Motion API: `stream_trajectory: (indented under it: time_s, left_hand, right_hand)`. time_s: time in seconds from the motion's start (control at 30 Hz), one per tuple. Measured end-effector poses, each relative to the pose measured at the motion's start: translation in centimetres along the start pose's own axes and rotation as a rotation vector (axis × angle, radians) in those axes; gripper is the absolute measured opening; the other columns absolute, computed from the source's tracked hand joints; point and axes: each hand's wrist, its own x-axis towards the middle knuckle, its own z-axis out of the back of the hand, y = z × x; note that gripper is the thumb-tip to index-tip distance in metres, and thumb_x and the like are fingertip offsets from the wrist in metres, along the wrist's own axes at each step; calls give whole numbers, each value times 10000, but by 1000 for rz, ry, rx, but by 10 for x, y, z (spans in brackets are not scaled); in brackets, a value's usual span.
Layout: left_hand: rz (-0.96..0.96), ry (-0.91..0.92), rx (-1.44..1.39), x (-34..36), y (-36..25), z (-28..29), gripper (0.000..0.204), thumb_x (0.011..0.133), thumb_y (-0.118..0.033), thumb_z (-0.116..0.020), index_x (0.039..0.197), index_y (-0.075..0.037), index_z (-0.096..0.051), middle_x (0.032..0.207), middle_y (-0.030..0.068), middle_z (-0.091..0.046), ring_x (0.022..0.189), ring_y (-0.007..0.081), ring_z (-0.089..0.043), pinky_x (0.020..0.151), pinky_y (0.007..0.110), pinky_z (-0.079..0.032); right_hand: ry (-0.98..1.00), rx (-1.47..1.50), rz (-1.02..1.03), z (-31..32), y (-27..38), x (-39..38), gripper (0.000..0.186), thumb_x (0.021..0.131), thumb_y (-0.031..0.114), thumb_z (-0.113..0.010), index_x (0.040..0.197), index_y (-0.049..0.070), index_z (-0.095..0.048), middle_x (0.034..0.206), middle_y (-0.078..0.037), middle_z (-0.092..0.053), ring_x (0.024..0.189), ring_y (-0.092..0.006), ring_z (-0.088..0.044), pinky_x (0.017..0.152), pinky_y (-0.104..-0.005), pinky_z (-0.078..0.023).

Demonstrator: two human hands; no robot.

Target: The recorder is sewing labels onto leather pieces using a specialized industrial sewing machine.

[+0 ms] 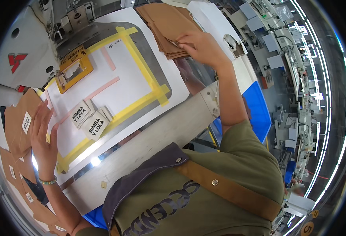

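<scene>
My right hand (204, 49) is at the corner of a stack of brown fabric pieces (169, 25) at the far side, thumb and fingers pinched on the top piece. On the left, my left hand (43, 135) has its fingers stretched out and apart. It lies beside a brown piece with a white label (19, 126), near the sewing machine head (21, 51); whether the fingertips touch the piece I cannot tell. Between my hands, small piles of white printed labels (96, 125) rest on a white sheet (129, 84) edged with yellow tape.
A yellow-framed clamp plate (75, 72) sits under the machine. More labelled brown pieces (13, 167) lie along the left edge. A white folded sheet (210, 19) is beyond the stack, and a blue bin (257, 110) stands right of the table. Other workstations line the far right.
</scene>
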Motion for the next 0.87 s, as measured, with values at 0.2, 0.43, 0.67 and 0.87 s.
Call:
stream_trajectory:
  time_s: [0.2,0.43,0.67,0.87]
  left_hand:
    - [-8,2,-39,1,2,7,410,959,-73,-743,1366,-115,-716,1556,80,-619,1497,349,-511,1243,504,-409]
    - [-67,-44,-122,10,-10,22,443,888,17,-757,1321,-60,-707,1490,112,-655,1439,368,-551,1209,491,-440]
    - [-161,-85,-324,48,-58,16,558,854,43,-775,1392,-51,-659,1497,111,-642,1341,349,-616,1116,452,-517]
    - [-228,1,-326,89,-81,-20,669,873,-39,-786,1505,-83,-570,1503,169,-612,1303,371,-627,1100,453,-521]
  right_hand:
    - [83,212,-100,1,-5,8,153,958,121,-699,1043,22,-779,1099,-63,-772,973,-279,-728,868,-359,-568]
    - [-651,195,-177,-13,6,44,145,971,84,-708,1084,-3,-732,1050,-117,-768,886,-272,-732,847,-343,-576]
    - [-230,-101,245,-38,90,88,154,935,115,-657,1063,128,-742,1004,-69,-761,928,-297,-738,767,-421,-597]
    - [25,-159,643,-94,148,91,152,933,184,-661,1064,184,-738,1139,-26,-742,1075,-263,-723,832,-381,-594]
